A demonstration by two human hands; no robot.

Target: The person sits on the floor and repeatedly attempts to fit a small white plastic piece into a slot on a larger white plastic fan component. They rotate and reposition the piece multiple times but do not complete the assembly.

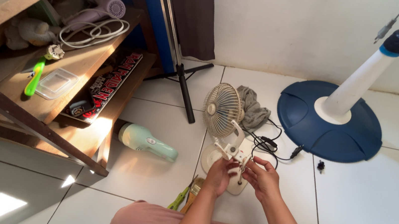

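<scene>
A small cream desk fan (223, 110) stands on the white tile floor on a round base (210, 159), its grille facing left. My left hand (220, 174) grips the fan's white bracket just below the grille. My right hand (262, 178) pinches a small part of that same bracket from the right side; the exact piece is too small to make out. A black cord (268, 145) trails from the fan toward the right.
A grey rag (252, 109) lies behind the fan. A blue pedestal-fan base (331, 123) sits right, a small black knob (321, 165) beside it. A mint handheld appliance (148, 142), green-handled tools (182, 196), a tripod leg (185, 95) and wooden shelves (90, 59) lie left.
</scene>
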